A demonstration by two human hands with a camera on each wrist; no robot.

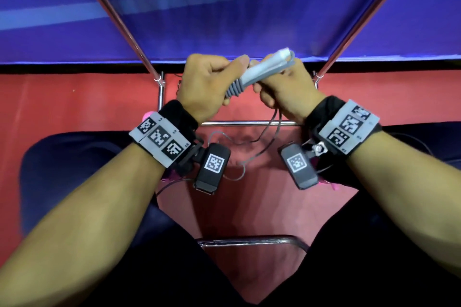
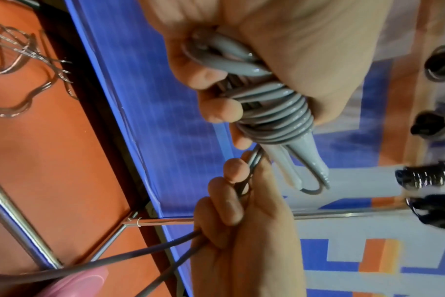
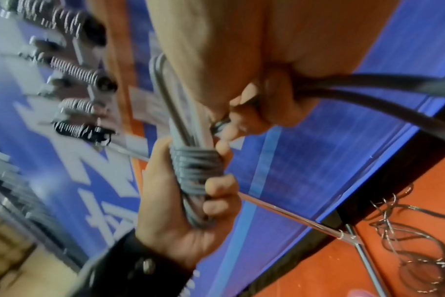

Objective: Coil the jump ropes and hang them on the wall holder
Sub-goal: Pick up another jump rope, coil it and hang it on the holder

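A grey jump rope has its two handles [image 1: 265, 68] laid side by side, with several turns of its cord [image 1: 234, 88] wound round their lower end. My left hand [image 1: 212, 80] grips the handles at that winding [image 2: 275, 116], thumb on top. My right hand [image 1: 284, 87] is just right of it and holds the loose cord [image 2: 244, 180] in curled fingers. Two strands [image 1: 270, 129] trail down from it toward the floor. The right wrist view shows the winding [image 3: 196, 170] in my left fist and the cord [image 3: 368, 86] leaving my right hand. Black spring-wrapped pegs [image 2: 432, 174] stick out of the patterned wall.
A blue banner [image 1: 224, 7] hangs on a chrome frame [image 1: 161, 97] straight ahead, over a red floor [image 1: 74, 107]. Another thin metallic rope [image 3: 407, 241] lies tangled on the floor by the frame's foot. A chrome bar [image 1: 249, 240] crosses below, between my legs.
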